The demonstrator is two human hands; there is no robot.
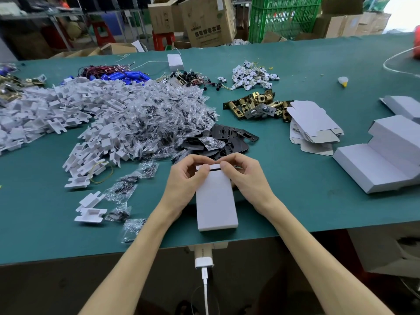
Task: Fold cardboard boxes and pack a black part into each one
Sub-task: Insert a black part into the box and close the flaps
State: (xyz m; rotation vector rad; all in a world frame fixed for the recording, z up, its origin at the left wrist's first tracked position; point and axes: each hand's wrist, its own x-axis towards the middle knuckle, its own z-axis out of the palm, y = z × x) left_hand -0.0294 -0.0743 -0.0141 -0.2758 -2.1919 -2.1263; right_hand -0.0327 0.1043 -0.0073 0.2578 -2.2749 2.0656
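White box (216, 201) lies on the green counter (295, 201). Its far end shows a thin dark slit under the flap, and I cannot tell what is inside. The left hand (188, 176) and right hand (245, 178) sit on each side of that far end, fingers curled, pinching the flap. Black parts (225, 142) lie in a pile just behind the box. Flat boxes (313, 126) are stacked to its right.

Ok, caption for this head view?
Left hand and right hand pinch the far flap of a white cardboard box on the green table, a dark slit at its opening.
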